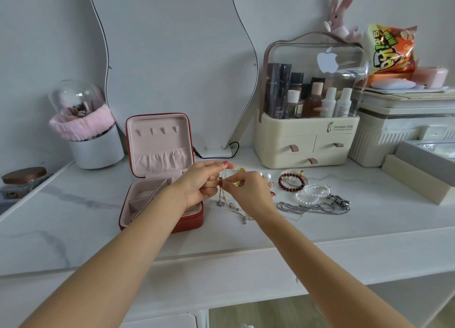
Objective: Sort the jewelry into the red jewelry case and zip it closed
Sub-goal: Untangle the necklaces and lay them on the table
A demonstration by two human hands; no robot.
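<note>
The red jewelry case [161, 175] is sitting open on a white marble-patterned tabletop [73, 217], its lid standing upright and showing a pale pink lining with small hooks and a gathered pocket. The base, divided into pink compartments, is lying in front of the lid. Both hands are meeting just to the right of the case, above the table. The left hand [202, 182] is curling its fingers and pinching a thin silver necklace [225, 199] between thumb and forefinger. The right hand [246, 192] is also pinching the same chain with its fingertips, just beside the left hand's fingers. The chain is hanging down from the two hands, with its lower part trailing on the tabletop. Further right, well clear of the hands, a dark red bead bracelet [291, 182], a white pearl strand [311, 193] and a heavier silver chain [312, 207] are lying on the table.
</note>
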